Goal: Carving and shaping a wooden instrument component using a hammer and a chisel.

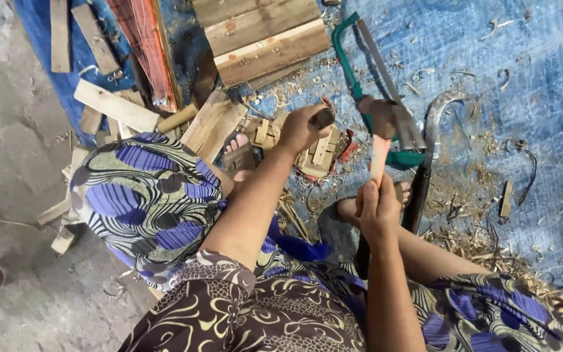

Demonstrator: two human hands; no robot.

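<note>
At centre frame, the right hand (378,207) is wrapped tight around the lower end of a hammer (379,140) handle, its dark head raised at about 12 o'clock from the fist. The left hand (302,127) sits at 10 o'clock from it, closed around a small dark peg (324,118) held upright over a wood block (317,153). The hammer looks head-heavy with a stiff, pale wooden shaft, best gripped low as it is for swing; the peg looks short, hard and easy to lose between fingers, so it wants a pinch near its top.

Just beyond the hammer, at 1 o'clock, lie a green saw (360,78) and a curved sickle (434,124). Bare feet show beside the block. Planks (265,39) are stacked at 11 o'clock, with loose offcuts at 9 o'clock. Underneath is a blue tarp (529,72) strewn with shavings, spread over a grey concrete floor (14,163) on the left.
</note>
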